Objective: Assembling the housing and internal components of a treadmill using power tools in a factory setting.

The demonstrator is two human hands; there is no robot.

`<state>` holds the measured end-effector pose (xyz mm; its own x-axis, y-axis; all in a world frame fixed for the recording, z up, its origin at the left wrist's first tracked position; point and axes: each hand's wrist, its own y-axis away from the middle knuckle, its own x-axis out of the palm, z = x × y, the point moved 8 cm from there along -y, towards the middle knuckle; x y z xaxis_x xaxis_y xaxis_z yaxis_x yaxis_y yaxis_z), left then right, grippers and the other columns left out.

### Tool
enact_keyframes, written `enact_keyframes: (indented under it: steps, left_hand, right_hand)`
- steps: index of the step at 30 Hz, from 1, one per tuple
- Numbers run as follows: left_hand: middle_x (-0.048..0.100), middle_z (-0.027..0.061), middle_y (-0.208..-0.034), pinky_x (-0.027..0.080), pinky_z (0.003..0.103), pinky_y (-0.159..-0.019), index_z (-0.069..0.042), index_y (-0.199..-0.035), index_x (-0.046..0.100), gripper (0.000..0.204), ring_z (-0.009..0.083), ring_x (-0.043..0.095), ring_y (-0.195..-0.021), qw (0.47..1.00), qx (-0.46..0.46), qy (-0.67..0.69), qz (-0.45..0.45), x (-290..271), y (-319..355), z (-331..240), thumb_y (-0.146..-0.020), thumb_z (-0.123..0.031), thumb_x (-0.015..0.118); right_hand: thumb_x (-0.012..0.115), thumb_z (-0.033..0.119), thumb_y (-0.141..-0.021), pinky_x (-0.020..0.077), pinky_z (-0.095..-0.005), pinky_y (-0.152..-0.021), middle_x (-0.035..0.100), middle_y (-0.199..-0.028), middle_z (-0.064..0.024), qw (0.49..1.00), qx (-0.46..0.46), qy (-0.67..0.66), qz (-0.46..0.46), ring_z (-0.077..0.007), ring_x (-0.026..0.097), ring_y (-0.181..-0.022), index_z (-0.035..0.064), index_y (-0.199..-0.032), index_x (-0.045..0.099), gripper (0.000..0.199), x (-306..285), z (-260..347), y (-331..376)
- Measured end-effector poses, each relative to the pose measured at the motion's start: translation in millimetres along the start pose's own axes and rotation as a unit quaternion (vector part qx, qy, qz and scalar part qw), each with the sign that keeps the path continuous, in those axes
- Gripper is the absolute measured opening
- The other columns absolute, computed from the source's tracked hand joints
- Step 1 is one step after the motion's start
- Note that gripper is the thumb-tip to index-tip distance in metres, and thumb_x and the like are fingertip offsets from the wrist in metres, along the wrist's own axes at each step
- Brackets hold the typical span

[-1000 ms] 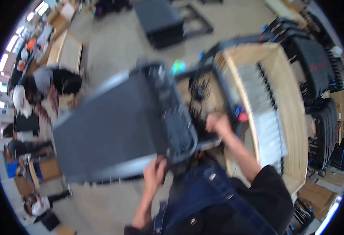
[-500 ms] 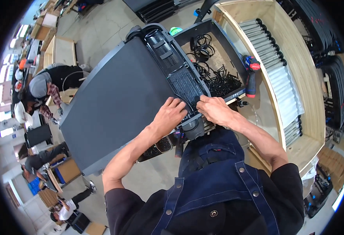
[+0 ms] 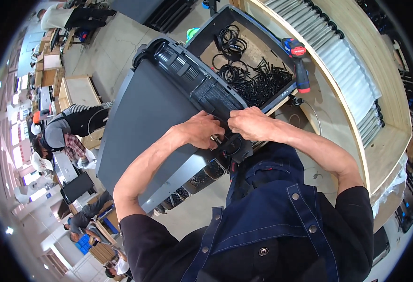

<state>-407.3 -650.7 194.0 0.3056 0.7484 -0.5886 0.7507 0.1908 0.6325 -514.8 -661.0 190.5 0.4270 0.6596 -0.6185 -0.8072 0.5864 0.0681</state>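
Observation:
A large flat dark grey machine body (image 3: 145, 108) lies before me, with an open compartment (image 3: 192, 75) along its right side holding a ribbed cylindrical part and a dark mesh-like part. At the compartment's near end my left hand (image 3: 198, 129) is closed, and a small brass-coloured metal piece (image 3: 217, 138) shows at its fingers. Beside it, my right hand (image 3: 250, 123) is closed with fingertips pinched at the compartment's right edge; what they hold, if anything, is hidden. Just below both hands sits a round black end part (image 3: 232, 144).
A dark tray (image 3: 281, 101) of black rings and screws adjoins the machine, with a red-and-blue power driver (image 3: 298, 63) at its right side. A wooden crate (image 3: 357, 155) holds metal rods. Bins of small parts (image 3: 202, 178) sit below the machine. Co-workers (image 3: 60, 134) work at left.
Both hands have shifted slightly left within the view, to the compartment's near end. The metal piece now shows at my left hand. My view has shifted, moving the tray and machine in the picture.

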Motion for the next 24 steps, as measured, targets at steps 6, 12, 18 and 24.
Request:
enact_keyframes:
  steps: [6,12,18,24]
  left_hand:
    - [0.068,0.0076,-0.111,0.037,0.045,-0.101,-0.01,-0.108,0.072,0.03,0.028,0.056,-0.114,0.997,-0.013,0.047,0.063,3.5,-13.5,5.7,-0.087,-0.031,0.072]
    - [0.07,0.0065,-0.101,0.037,0.044,-0.097,-0.01,-0.103,0.073,0.028,0.0269,0.058,-0.111,0.995,-0.044,0.033,0.082,-2.3,-20.1,5.3,-0.088,-0.033,0.071]
    - [0.071,0.0098,-0.098,0.04,0.044,-0.094,-0.012,-0.101,0.073,0.028,0.0301,0.062,-0.107,0.999,-0.039,0.035,-0.011,6.8,-17.1,13.8,-0.087,-0.037,0.069]
    - [0.072,0.0094,-0.094,0.038,0.042,-0.092,-0.014,-0.099,0.075,0.025,0.0289,0.064,-0.102,0.997,-0.062,0.049,0.026,7.3,-8.5,8.8,-0.088,-0.035,0.067]
  right_hand:
    - [0.07,0.006,-0.076,0.0552,-0.0504,-0.07,0.071,-0.091,-0.0223,1.0,0.005,-0.008,-0.008,-0.0415,0.071,-0.084,-0.0009,-0.08,0.074,0.009,15.9,3.7,-8.2]
    - [0.064,0.0,-0.074,0.0541,-0.0519,-0.068,0.065,-0.094,-0.0223,0.999,0.005,0.012,-0.038,-0.0434,0.067,-0.079,-0.0046,-0.082,0.068,0.01,12.6,10.6,0.4]
    - [0.069,0.01,-0.086,0.056,-0.0456,-0.067,0.063,-0.096,-0.0143,0.997,0.0,-0.011,-0.079,-0.0339,0.069,-0.08,0.0021,-0.098,0.064,0.015,5.2,12.6,32.6]
    - [0.075,0.014,-0.084,0.0507,-0.0464,-0.09,0.062,-0.105,-0.0182,0.798,0.289,0.127,-0.514,-0.0368,0.063,-0.101,0.0009,-0.121,0.061,0.042,-124.2,-133.4,123.7]
